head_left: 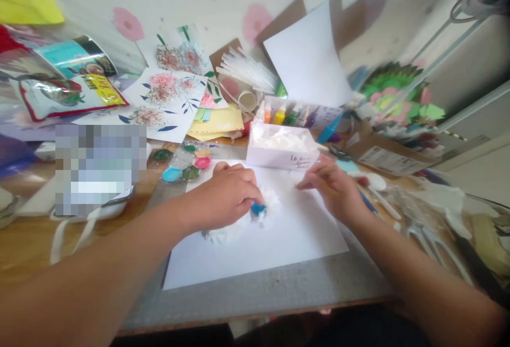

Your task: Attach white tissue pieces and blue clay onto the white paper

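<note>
While the left hand (235, 190) has its grip pinched on a small blue piece (258, 208), the right hand (332, 185) is over the right side of the white sheet (295, 235), near the box of white fluff (282, 158); can't tell if that grip is spread or pressed together. Blue piece is around mid-sheet, at the white fluffy patch (271, 202). Second white clump (220, 234) sits below the left wrist. Paint dabs (190, 172) just beyond the sheet's left corner, sheet on a grey board (279, 288) on the bench (24, 251).
</note>
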`<state>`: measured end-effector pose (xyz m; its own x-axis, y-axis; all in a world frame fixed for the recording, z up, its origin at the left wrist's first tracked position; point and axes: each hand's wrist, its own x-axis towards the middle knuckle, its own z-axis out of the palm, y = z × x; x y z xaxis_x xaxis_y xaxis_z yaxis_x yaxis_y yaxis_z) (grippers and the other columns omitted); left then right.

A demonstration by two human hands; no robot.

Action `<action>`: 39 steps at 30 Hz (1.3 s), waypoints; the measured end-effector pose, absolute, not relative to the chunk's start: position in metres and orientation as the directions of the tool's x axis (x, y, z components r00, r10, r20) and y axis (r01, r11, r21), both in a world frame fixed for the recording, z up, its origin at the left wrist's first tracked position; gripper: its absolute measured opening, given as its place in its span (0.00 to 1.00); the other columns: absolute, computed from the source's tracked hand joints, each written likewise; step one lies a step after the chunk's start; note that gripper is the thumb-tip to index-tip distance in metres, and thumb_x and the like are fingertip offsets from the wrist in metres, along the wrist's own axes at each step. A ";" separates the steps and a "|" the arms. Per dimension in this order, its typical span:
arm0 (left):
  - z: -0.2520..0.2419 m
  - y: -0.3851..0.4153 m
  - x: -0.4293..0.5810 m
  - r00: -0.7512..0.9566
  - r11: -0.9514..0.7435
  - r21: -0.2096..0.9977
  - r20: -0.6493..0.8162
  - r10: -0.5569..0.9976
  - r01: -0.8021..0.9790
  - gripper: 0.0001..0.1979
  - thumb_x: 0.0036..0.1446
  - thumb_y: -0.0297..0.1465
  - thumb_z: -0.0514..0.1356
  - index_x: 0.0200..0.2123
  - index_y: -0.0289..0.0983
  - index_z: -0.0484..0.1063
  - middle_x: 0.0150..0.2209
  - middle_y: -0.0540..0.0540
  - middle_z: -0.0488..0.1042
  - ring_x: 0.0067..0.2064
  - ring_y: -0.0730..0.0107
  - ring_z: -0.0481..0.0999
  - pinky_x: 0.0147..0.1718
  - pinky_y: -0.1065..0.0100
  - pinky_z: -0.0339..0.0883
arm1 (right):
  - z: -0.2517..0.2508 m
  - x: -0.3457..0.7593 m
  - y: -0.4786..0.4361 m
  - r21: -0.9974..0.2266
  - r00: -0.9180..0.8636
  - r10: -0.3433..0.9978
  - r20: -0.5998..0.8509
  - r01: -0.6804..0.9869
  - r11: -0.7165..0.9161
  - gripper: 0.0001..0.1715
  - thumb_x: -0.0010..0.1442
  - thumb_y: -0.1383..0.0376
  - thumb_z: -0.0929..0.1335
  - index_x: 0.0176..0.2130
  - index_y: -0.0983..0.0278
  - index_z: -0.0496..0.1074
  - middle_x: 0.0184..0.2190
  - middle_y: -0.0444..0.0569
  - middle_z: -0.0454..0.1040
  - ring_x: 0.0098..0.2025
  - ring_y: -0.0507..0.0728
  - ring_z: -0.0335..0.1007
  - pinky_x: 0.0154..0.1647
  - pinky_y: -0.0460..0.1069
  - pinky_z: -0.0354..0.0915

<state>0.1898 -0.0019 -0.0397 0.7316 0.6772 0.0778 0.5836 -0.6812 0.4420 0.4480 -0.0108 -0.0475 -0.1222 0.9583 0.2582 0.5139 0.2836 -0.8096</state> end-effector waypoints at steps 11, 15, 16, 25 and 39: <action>-0.030 -0.006 0.186 0.846 -0.732 0.456 -0.100 0.523 0.506 0.19 0.56 0.23 0.53 0.45 0.50 0.74 0.36 0.49 0.70 0.44 0.67 0.67 0.45 0.62 0.51 | -0.036 0.400 -0.041 -0.666 -0.381 0.826 0.414 0.492 0.561 0.11 0.64 0.64 0.63 0.32 0.63 0.70 0.31 0.47 0.72 0.33 0.53 0.75 0.32 0.48 0.71; -0.027 -0.002 0.182 0.816 -0.708 0.446 -0.098 0.569 0.548 0.15 0.58 0.27 0.53 0.40 0.49 0.77 0.35 0.50 0.72 0.42 0.67 0.68 0.43 0.64 0.52 | -0.044 0.402 -0.038 -0.642 -0.434 0.828 0.356 0.530 0.554 0.06 0.64 0.66 0.63 0.35 0.62 0.68 0.31 0.46 0.73 0.33 0.53 0.74 0.33 0.48 0.70; -0.027 -0.001 0.182 0.802 -0.698 0.439 -0.095 0.589 0.565 0.15 0.58 0.27 0.53 0.40 0.49 0.76 0.36 0.50 0.72 0.42 0.66 0.68 0.42 0.64 0.53 | -0.044 0.402 -0.038 -0.640 -0.441 0.826 0.351 0.532 0.555 0.05 0.64 0.66 0.63 0.35 0.61 0.68 0.31 0.46 0.73 0.33 0.53 0.74 0.33 0.48 0.69; -0.033 -0.001 0.182 0.796 -0.684 0.467 -0.077 0.600 0.560 0.18 0.56 0.25 0.52 0.42 0.49 0.76 0.37 0.50 0.73 0.45 0.65 0.68 0.45 0.62 0.52 | -0.036 0.404 -0.034 -0.806 -0.240 0.858 0.454 0.299 0.511 0.05 0.61 0.64 0.66 0.31 0.59 0.68 0.32 0.45 0.73 0.34 0.54 0.74 0.35 0.50 0.70; -0.035 0.000 0.182 0.784 -0.683 0.435 -0.093 0.614 0.587 0.19 0.57 0.26 0.52 0.45 0.52 0.74 0.39 0.49 0.71 0.44 0.63 0.67 0.45 0.61 0.53 | -0.045 0.400 -0.032 -0.591 -0.404 0.824 0.397 0.574 0.567 0.07 0.59 0.67 0.67 0.28 0.60 0.70 0.30 0.45 0.76 0.31 0.53 0.73 0.32 0.48 0.67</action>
<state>0.1823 -0.0004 -0.0350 0.7840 0.6137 -0.0935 0.5866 -0.6832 0.4349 0.3997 -0.0318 -0.0452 -0.4042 0.8240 0.3971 0.5740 0.5665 -0.5913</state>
